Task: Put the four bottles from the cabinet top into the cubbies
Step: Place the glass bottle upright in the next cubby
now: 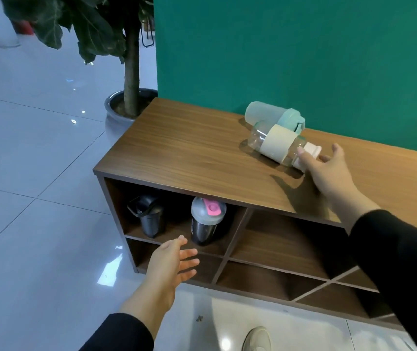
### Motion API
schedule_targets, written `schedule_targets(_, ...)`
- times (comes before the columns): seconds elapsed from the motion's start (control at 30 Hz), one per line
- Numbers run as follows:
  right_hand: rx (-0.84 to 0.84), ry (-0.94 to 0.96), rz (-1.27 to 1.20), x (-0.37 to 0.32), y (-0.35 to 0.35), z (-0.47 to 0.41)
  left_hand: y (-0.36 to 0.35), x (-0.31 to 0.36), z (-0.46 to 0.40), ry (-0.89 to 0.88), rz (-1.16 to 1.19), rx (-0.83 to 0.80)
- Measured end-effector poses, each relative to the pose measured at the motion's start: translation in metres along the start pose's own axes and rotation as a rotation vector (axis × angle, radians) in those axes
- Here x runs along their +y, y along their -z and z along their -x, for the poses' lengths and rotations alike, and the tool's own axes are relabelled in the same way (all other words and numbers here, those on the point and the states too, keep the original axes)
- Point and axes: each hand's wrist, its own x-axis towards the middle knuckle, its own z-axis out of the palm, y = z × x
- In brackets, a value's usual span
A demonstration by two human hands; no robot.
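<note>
Standing against a green wall point(303, 46): a wooden cabinet point(189, 148) on pale floor tiles point(38, 160), a potted plant point(131, 97) just beside its far left corner, a shoe point(256, 339) showing at the bottom edge

Lying on their sides on the cabinet top, touching each other near the wall: 2 bottles, a mint green bottle point(265, 114) behind and a clear bottle point(275, 144) with a cream sleeve and white cap in front

Standing upright in the upper left cubby point(177, 224): 2 more, a black bottle point(149, 216) to the left and a grey-lidded bottle point(206, 219) with a pink flap to the right, slightly apart; the other cubbies showing only bare wood

Reaching over the cabinet top: right hand point(329, 168), black sleeve behind it, fingers spread and loosely curled around the white cap end of the clear bottle, thumb touching near the bottle's neck, not yet clamped

Hovering in front of the upper left cubby, just below the grey-lidded bottle: left hand point(172, 262), palm turned up and fingers spread wide, holding nothing, touching nothing

Nothing blocking the reach to either lying bottle
</note>
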Motion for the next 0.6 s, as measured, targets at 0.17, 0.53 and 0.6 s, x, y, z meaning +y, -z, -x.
schedule_targets(0.17,-0.074,0.072,0.025,0.012,-0.012,-0.02,0.001,-0.001,-0.002,0.023,-0.044,0.034)
schedule_targets(0.53,-0.066,0.433,-0.251,0.019,0.024,0.08,-0.008,0.0,0.001,0.005,-0.133,0.038)
schedule_targets(0.6,-0.121,0.46,-0.249,0.018,0.04,0.124,-0.008,0.0,0.003,0.0,-0.136,0.037)
